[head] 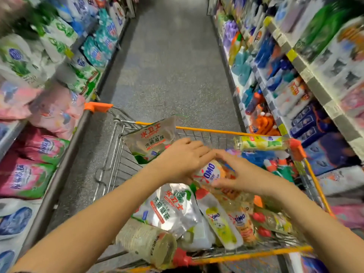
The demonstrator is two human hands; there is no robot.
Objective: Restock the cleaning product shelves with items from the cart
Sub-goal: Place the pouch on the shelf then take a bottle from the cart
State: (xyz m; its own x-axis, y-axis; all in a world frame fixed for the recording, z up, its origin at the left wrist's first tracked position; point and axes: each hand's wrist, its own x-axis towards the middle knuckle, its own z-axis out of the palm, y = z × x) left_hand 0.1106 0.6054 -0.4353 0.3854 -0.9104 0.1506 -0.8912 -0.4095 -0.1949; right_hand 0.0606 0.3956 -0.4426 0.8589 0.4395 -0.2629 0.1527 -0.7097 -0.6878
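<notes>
A wire shopping cart [216,132] with orange rims stands in front of me, piled with cleaning products. My left hand [181,160] and my right hand [244,175] meet over a clear OMO bottle [212,172] with an orange-and-white label, lying on top of the pile. The left hand's fingers curl over its upper end, and the right hand's thumb and fingers wrap its side. Two silver dishwasher-pod pouches lie in the cart, one at the back [149,139] and one nearer me [173,205].
A yellow-green OMO bottle [260,143] lies across the cart's far right corner. A rough cylindrical pack [145,245] sits at the near left. Detergent bags fill the left shelves [49,113]; bottles and packs fill the right shelves [275,79]. A grey aisle floor [169,71] runs ahead.
</notes>
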